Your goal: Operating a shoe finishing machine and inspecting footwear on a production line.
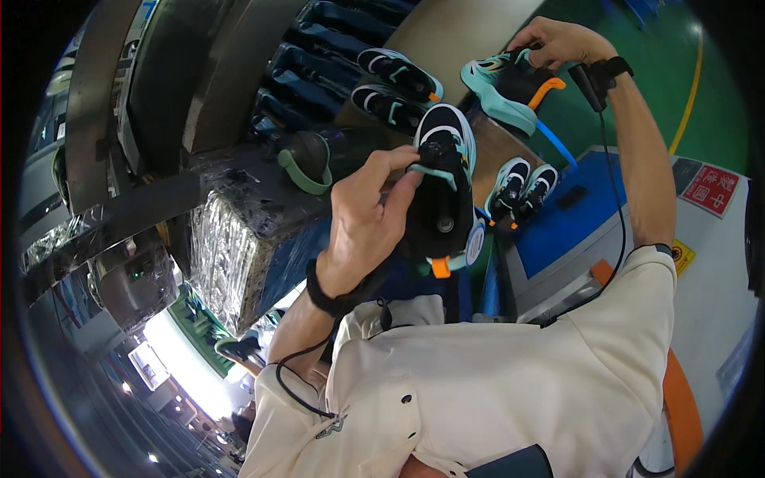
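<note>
My left hand [366,211] is closed, thumb and fingers pinching the tongue edge of a black sneaker [443,191] with a white toe, mint trim and an orange heel tab. Its toe points away from me, and the opening faces up. Farther off to the right, my right hand [562,44] grips a second sneaker [510,94] near its laces. That one is tilted, its thick mint sole towards the left and an orange tab at the heel. Some of the right fingers are hidden behind the shoe.
Two similar sneakers [396,86] lie at the far middle, and a smaller-looking pair [519,191] rests beside a blue mat [562,231]. A plastic-wrapped block [231,247] and metal frames stand left. A red sign [711,191] lies on the pale surface at right.
</note>
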